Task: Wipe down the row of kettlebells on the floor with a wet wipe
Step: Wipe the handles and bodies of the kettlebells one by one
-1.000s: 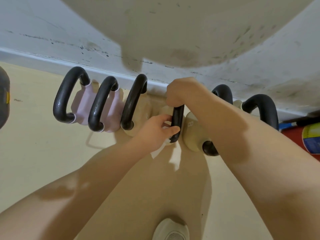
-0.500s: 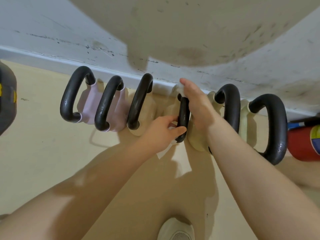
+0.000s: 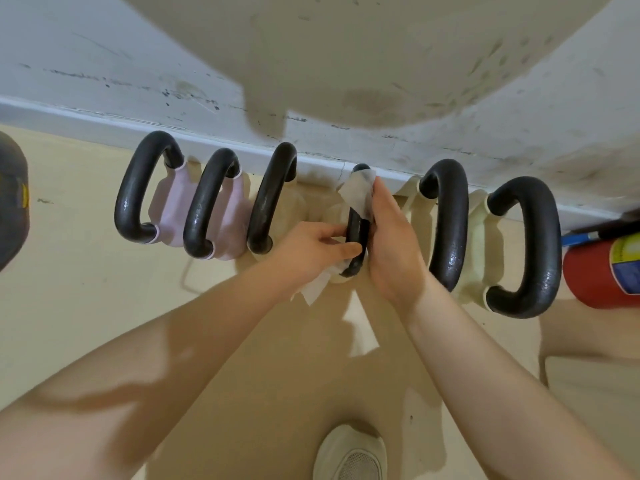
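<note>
Several kettlebells stand in a row on the floor against the wall, each with a black handle. The two at the left (image 3: 173, 209) have pink bodies; the others are cream, like the one at the far right (image 3: 526, 247). My left hand (image 3: 311, 251) grips the near end of the middle kettlebell's handle (image 3: 355, 233), with a piece of white wet wipe (image 3: 317, 287) hanging under it. My right hand (image 3: 391, 244) lies along that handle's right side and presses another white wet wipe (image 3: 358, 194) around its far end.
A red fire extinguisher (image 3: 602, 271) lies on the floor at the far right. A dark object (image 3: 12, 199) shows at the left edge. The scuffed white wall and baseboard (image 3: 86, 116) run behind the row. My white shoe (image 3: 349, 452) is at the bottom.
My right hand has opened from a fist on top of the handle and slid down its right side, and a white wipe now shows wrapped at the handle's far end. The left hand stays put.
</note>
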